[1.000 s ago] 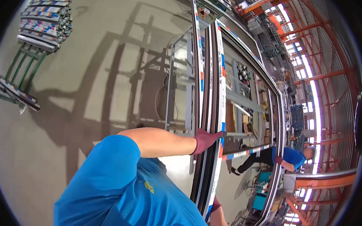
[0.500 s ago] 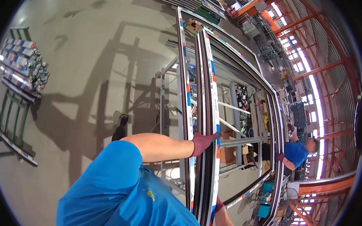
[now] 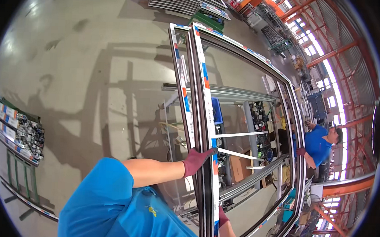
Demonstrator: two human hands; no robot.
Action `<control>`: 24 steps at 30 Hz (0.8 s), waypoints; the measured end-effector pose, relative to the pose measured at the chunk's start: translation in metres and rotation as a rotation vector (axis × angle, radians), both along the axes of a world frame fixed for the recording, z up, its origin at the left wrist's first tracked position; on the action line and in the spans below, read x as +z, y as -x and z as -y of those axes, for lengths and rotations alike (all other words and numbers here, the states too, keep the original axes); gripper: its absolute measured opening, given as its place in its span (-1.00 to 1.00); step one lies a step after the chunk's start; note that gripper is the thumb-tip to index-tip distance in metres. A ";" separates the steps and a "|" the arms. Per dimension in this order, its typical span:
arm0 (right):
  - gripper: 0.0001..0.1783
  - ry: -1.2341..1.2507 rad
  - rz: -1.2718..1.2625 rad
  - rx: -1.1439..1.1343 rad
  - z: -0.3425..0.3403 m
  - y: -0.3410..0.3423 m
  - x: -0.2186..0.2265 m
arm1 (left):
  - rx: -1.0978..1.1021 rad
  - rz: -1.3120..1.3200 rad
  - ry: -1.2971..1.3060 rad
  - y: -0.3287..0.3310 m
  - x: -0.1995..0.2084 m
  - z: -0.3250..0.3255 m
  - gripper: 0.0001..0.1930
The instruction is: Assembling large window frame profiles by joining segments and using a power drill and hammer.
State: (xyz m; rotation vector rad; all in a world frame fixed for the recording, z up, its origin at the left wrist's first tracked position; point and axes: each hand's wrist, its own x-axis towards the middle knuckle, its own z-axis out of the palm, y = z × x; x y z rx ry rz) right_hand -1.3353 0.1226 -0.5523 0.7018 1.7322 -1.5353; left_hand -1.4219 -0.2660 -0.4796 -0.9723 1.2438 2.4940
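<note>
A large rectangular window frame (image 3: 207,119), white-faced with dark edges and red and blue film strips, stands on edge before me. My left hand (image 3: 196,161), in a maroon glove, is closed around its near bar, with one finger stretched across the white face. My right hand (image 3: 223,217), also gloved, is lower on the same bar; its fingers are mostly hidden behind it. Left of this bar, a second white frame bar (image 3: 183,93) with similar film runs at a slight angle, drawing close to it near my left hand.
A co-worker in a blue shirt (image 3: 318,145) has a gloved hand on the frame's far side. Behind the frame are metal rails (image 3: 242,94), a blue bin (image 3: 216,110) and a cardboard box (image 3: 240,163). A green rack with stacked profiles (image 3: 17,130) stands left; more profiles (image 3: 182,8) lie beyond.
The frame has shifted left in view with both my hands still on it. Its near bar has drawn nearer the second bar at the top. The co-worker's head has turned.
</note>
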 end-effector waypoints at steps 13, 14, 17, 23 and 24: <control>-0.55 0.053 -0.005 0.105 0.070 0.067 0.000 | -0.019 0.008 0.070 0.050 0.010 0.086 -0.01; -0.54 0.123 0.012 0.174 0.058 0.074 -0.014 | -0.017 0.012 0.070 0.051 0.008 0.086 -0.01; -0.55 0.129 0.066 0.107 0.067 0.083 -0.015 | -0.072 0.045 0.059 0.056 0.002 0.097 0.05; -0.51 0.010 -0.021 0.204 0.111 0.074 0.035 | 0.047 0.013 0.045 0.057 -0.013 0.087 -0.04; -0.50 -0.020 -0.041 0.236 0.105 0.075 0.026 | 0.073 0.001 0.052 0.055 -0.016 0.085 -0.12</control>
